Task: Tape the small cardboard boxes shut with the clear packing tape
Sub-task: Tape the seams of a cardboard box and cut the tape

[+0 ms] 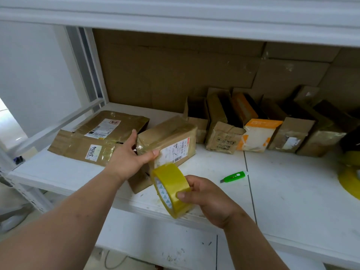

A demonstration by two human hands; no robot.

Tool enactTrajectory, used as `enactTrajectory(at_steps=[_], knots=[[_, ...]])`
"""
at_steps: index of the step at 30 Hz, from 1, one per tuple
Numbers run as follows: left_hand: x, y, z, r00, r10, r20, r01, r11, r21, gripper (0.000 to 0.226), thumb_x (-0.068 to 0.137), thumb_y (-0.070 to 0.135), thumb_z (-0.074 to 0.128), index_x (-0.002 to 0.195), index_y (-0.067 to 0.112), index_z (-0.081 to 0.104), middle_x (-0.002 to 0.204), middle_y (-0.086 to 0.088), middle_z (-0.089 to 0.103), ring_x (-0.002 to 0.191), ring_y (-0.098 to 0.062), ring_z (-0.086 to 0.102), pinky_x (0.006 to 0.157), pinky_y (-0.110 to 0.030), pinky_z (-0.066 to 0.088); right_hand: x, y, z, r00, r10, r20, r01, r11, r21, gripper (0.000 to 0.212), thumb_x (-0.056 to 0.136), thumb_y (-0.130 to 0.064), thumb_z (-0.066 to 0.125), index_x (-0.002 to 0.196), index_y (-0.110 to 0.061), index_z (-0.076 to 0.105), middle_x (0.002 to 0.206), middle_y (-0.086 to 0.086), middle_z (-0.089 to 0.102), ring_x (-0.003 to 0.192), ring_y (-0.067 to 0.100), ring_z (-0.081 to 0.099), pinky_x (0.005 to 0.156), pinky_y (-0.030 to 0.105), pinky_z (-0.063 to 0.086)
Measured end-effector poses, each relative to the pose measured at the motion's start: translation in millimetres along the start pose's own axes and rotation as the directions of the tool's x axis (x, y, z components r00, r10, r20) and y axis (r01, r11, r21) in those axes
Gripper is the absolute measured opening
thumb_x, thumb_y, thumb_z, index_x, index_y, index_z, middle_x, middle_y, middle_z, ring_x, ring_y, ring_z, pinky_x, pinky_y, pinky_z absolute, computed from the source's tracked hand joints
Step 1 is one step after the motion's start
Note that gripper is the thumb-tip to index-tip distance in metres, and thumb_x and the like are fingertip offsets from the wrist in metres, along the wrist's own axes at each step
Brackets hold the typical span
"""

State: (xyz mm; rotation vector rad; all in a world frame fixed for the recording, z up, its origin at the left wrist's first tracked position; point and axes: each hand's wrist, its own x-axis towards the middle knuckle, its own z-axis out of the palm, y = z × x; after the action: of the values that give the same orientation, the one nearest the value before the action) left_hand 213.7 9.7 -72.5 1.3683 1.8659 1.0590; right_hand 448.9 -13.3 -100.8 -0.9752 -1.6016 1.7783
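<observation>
One box (169,142) under the left hand (127,157), tape roll (171,189) just beside its near end.
Box runs near-left to far-right on the shelf (292,191); left fingers clasp its near corner, right hand (209,199) pinches the roll.

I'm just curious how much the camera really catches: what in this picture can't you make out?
- Head view: the near end of the box is hidden by the left hand and the tape roll.
- Label print on the box: too small to read.
- Yellow rolls at right: cut off by the edge.
- Insides of the open boxes at back: too dark.
</observation>
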Motion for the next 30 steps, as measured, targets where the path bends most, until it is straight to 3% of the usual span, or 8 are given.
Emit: enactTrajectory(at_steps=[11, 13, 15, 18, 20, 23, 26, 30], knots=[[19.8, -3.3, -16.1, 0.985, -0.023, 0.174, 0.021, 1.000, 0.016, 0.132, 0.053, 0.079, 0.074, 0.156, 0.041, 0.002, 0.152, 0.004, 0.044, 0.138, -0.016, 0.042, 0.117, -0.039, 0.031, 7.2, 1.8, 23.8, 0.993, -0.025, -0.117, 0.021, 0.999, -0.033, 0.040, 0.077, -0.037, 0.070, 0.110, -0.014, 0.068, 0.109, 0.012, 0.072, 0.095, 0.024, 0.067, 0.094, 0.047, 0.051], [11.3, -3.0, -9.6, 0.995, 0.016, 0.094, -0.019, 1.000, 0.022, 0.118, 0.067, 0.069, 0.070, 0.156, 0.039, 0.000, 0.153, 0.003, 0.042, 0.139, -0.019, 0.042, 0.117, -0.040, 0.032, 10.7, 1.2, 26.1, 0.991, -0.017, -0.135, 0.013, 0.999, -0.034, 0.043, 0.074, -0.046, 0.071, 0.107, -0.019, 0.069, 0.108, 0.009, 0.072, 0.101, 0.031, 0.067, 0.097, 0.052, 0.049], [-1.5, -3.0, 0.6, 0.996, 0.050, -0.079, -0.054, 0.998, -0.041, 0.099, 0.076, 0.059, 0.070, 0.156, 0.030, 0.019, 0.148, 0.000, 0.047, 0.135, -0.023, 0.047, 0.110, -0.040, 0.040, 14.7, 1.8, 25.4, 0.990, -0.019, -0.141, 0.021, 1.000, 0.010, 0.045, 0.072, -0.047, 0.072, 0.105, -0.017, 0.070, 0.109, 0.015, 0.071, 0.099, 0.033, 0.066, 0.098, 0.058, 0.047], [-25.9, -2.7, 14.0, 0.953, -0.118, -0.279, 0.042, 0.964, -0.262, 0.052, 0.080, 0.054, 0.071, 0.114, 0.019, 0.054, 0.103, -0.004, 0.062, 0.097, -0.025, 0.062, 0.077, -0.030, 0.050, 19.7, 2.5, 23.1, 0.992, -0.010, -0.129, 0.024, 0.995, 0.102, 0.037, 0.076, -0.036, 0.074, 0.106, -0.014, 0.070, 0.112, 0.019, 0.070, 0.098, 0.030, 0.065, 0.100, 0.058, 0.045], [-39.2, -3.3, 20.1, 0.951, -0.284, -0.123, 0.200, 0.868, -0.454, 0.046, 0.083, 0.058, 0.067, 0.098, 0.015, 0.061, 0.088, -0.005, 0.066, 0.088, -0.026, 0.065, 0.078, -0.034, 0.052, 21.9, 0.9, 21.5, 0.996, -0.012, -0.093, 0.024, 0.992, 0.124, 0.034, 0.077, -0.032, 0.073, 0.106, -0.014, 0.070, 0.110, 0.017, 0.071, 0.097, 0.028, 0.065, 0.097, 0.054, 0.048], [-53.1, -2.0, 27.2, 0.933, -0.337, 0.125, 0.349, 0.764, -0.543, 0.050, 0.083, 0.063, 0.063, 0.106, 0.019, 0.069, 0.099, -0.009, 0.074, 0.095, -0.030, 0.070, 0.082, -0.040, 0.053, 23.7, -3.1, 17.5, 0.999, -0.033, -0.041, 0.037, 0.996, 0.081, 0.034, 0.078, -0.031, 0.073, 0.106, -0.013, 0.069, 0.101, 0.008, 0.073, 0.091, 0.020, 0.066, 0.084, 0.039, 0.051], [-56.2, 0.9, 28.6, 0.924, -0.344, 0.164, 0.373, 0.728, -0.575, 0.052, 0.081, 0.055, 0.069, 0.115, 0.016, 0.066, 0.109, -0.017, 0.071, 0.088, -0.029, 0.066, 0.076, -0.038, 0.051, 22.7, -8.5, 11.1, 1.000, -0.029, -0.011, 0.029, 0.999, 0.022, 0.042, 0.078, -0.031, 0.072, 0.111, -0.006, 0.065, 0.100, 0.007, 0.072, 0.089, 0.016, 0.066, 0.078, 0.029, 0.053], [-59.8, 6.5, 30.4, 0.929, -0.319, 0.188, 0.366, 0.717, -0.594, 0.046, 0.084, 0.047, 0.069, 0.117, 0.015, 0.063, 0.094, -0.011, 0.068, 0.081, -0.026, 0.061, 0.071, -0.036, 0.051, 20.3, -16.0, 3.0, 0.999, 0.007, 0.052, -0.003, 0.998, -0.067, 0.041, 0.078, -0.030, 0.073, 0.113, -0.010, 0.066, 0.108, 0.007, 0.074, 0.098, 0.020, 0.070, 0.086, 0.032, 0.054]])
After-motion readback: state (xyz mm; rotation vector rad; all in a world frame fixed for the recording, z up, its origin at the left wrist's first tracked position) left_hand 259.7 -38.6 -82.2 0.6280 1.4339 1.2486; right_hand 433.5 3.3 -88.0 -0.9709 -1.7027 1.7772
